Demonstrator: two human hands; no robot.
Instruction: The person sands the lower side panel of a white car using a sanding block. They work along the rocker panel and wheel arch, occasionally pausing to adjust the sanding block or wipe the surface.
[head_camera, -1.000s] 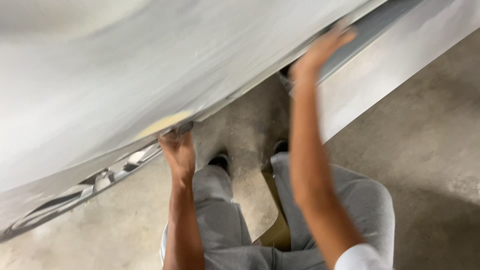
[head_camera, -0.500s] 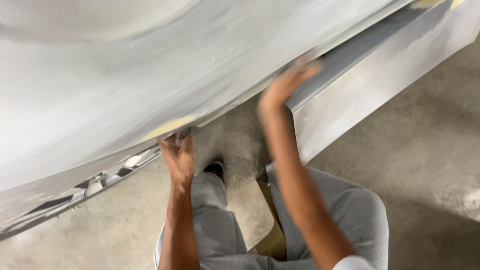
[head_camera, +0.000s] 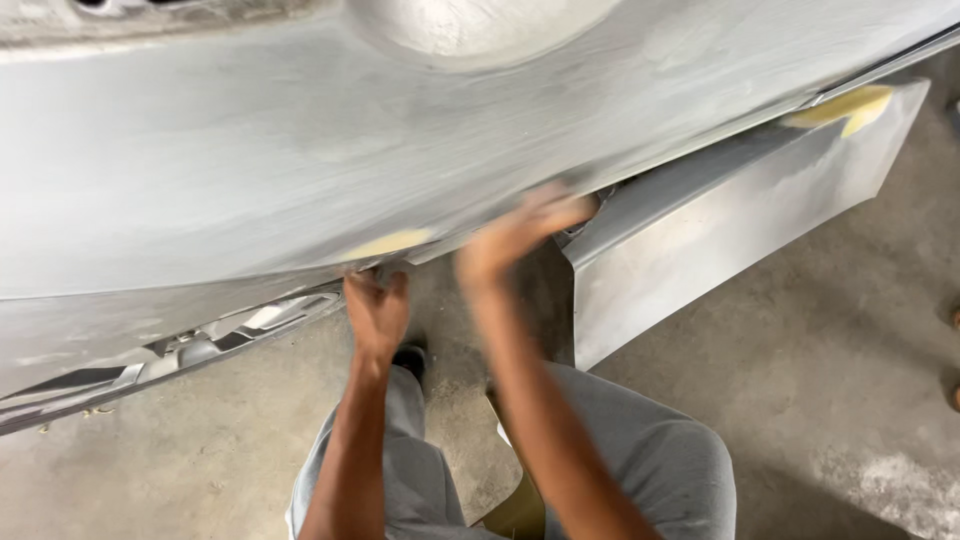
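Note:
A large grey sanded car body panel fills the upper part of the head view. My left hand is curled under the panel's lower edge, just below a small yellow filler patch. My right hand lies against the same lower edge further right. It is blurred by motion, so I cannot tell whether anything is under its palm. Both forearms reach up from my lap.
A separate grey sill panel angles down to the right, with a yellow patch at its top corner. Below are my grey trousers, a dark shoe and the concrete floor.
My right hand has slid down and to the left along the panel's lower edge, closer to my left hand. The left hand stays at the edge.

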